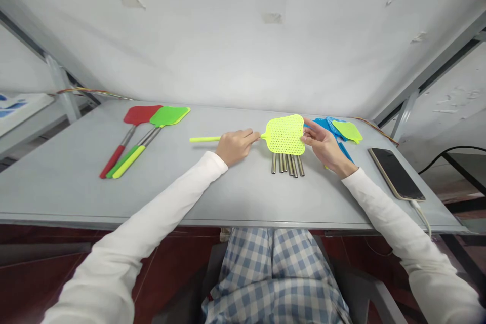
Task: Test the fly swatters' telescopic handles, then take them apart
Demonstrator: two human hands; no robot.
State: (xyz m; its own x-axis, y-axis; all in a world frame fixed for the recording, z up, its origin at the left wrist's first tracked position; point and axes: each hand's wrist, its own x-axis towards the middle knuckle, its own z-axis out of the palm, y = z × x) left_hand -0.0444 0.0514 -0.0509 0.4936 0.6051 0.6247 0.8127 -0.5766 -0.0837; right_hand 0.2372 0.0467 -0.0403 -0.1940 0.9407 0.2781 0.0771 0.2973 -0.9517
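Note:
A neon-yellow fly swatter [285, 134] lies level between my hands, its handle pointing left. My left hand [236, 146] is wrapped round the shaft, hiding the part between handle and head. At the right edge of the perforated head, my right hand [322, 143] pinches it between thumb and fingers. Beneath the head, several short metal tubes [291, 166] lie side by side on the grey table, their far ends covered. Just beyond my right hand is a pile of blue swatter parts [327, 124] with a yellow-green swatter head [348, 130] on top.
Red [141, 114] and green [169, 115] fly swatters with metal shafts rest on the table's left side, a yellow one partly under the green. A phone [397, 173] with a white cable [421, 215] lies at the right. A white wall [243, 61] stands behind the grey table [152, 197].

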